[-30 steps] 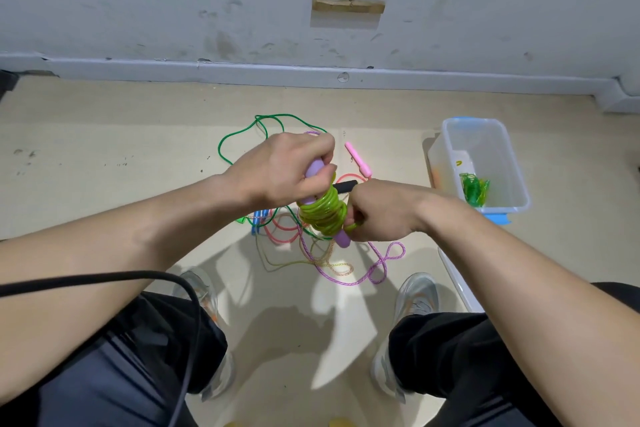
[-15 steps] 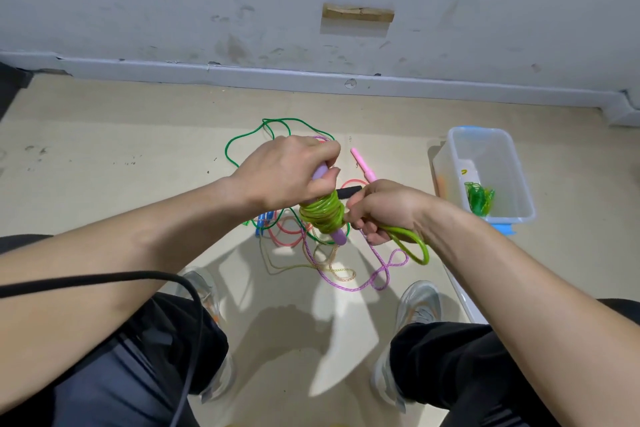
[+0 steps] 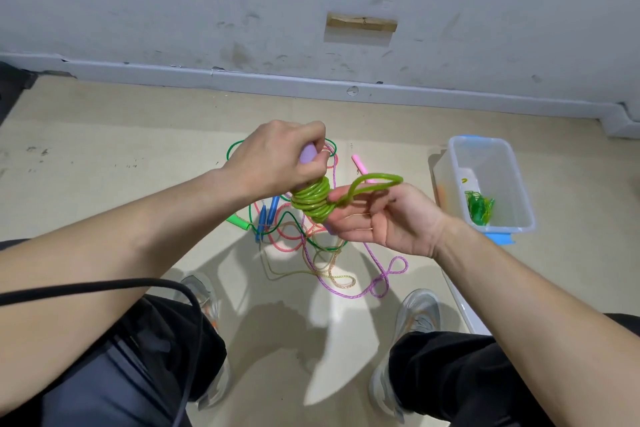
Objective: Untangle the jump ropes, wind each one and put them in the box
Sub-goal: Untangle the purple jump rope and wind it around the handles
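Big scuffed grey wall (image 3: 138, 10) fills the top of the frame, with beige floor (image 3: 104, 149) below it. Person's sitting down, dark-trousered knees in both bottom corners and grey sneakers (image 3: 419, 312) poking out at bottom centre. A black cable (image 3: 104, 286) loops across the lower left.

Right of centre on the floor there's a clear plastic box (image 3: 502, 177) with a blue rim. One wound-up green rope (image 3: 479, 206) sits in its near end.

Dead centre on the floor, under the hands, is the tangle of ropes (image 3: 304, 253): dark green, red-pink, pale yellow and a purple braided one all crossing each other. The purple one trails off in a loop toward lower right.

The left hand (image 3: 277, 159) is up in the air at centre, fist wrapped tight round a lilac handle (image 3: 307, 153), only its tip showing. Right below that fist the lime green jump rope (image 3: 311, 199) is coiled round the handle in a fat bundle. The right hand (image 3: 388, 218) is just right of the coil, palm up, fingers curled. A loose loop of that same lime rope is hooked over them and pinched at the thumb.

Small stuff in the pile: two blue handles (image 3: 272, 208), a green handle (image 3: 239, 221) at the left edge, and a pink handle (image 3: 360, 164) just above the loop.
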`<state>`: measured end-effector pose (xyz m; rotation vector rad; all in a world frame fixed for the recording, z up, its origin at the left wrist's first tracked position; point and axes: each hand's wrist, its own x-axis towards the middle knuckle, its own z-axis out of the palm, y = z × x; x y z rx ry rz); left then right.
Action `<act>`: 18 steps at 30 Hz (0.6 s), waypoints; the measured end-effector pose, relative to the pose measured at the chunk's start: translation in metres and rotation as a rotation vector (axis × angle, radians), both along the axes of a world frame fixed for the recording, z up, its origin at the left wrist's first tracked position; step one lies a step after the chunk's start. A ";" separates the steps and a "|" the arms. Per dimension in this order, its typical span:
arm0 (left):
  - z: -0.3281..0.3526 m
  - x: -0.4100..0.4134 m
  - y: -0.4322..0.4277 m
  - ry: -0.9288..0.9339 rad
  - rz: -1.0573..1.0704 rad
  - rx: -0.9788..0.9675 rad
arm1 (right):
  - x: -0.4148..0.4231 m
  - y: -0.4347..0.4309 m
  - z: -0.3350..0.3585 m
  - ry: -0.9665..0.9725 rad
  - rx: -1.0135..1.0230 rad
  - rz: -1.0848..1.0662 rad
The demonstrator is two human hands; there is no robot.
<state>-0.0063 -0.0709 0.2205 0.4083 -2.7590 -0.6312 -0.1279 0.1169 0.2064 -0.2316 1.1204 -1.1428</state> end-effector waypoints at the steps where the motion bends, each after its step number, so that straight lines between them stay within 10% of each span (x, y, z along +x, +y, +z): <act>1: 0.001 0.000 -0.002 0.004 0.030 0.026 | 0.002 0.001 -0.003 0.026 -0.045 -0.005; 5: 0.000 0.004 -0.001 -0.022 0.073 0.109 | 0.014 -0.002 -0.010 0.327 -0.127 0.006; 12: 0.000 0.006 0.008 -0.079 0.097 0.272 | 0.030 -0.010 0.006 1.569 -0.059 0.111; 18: 0.001 0.002 0.017 -0.088 0.104 0.381 | 0.037 -0.014 0.009 1.748 0.034 -0.061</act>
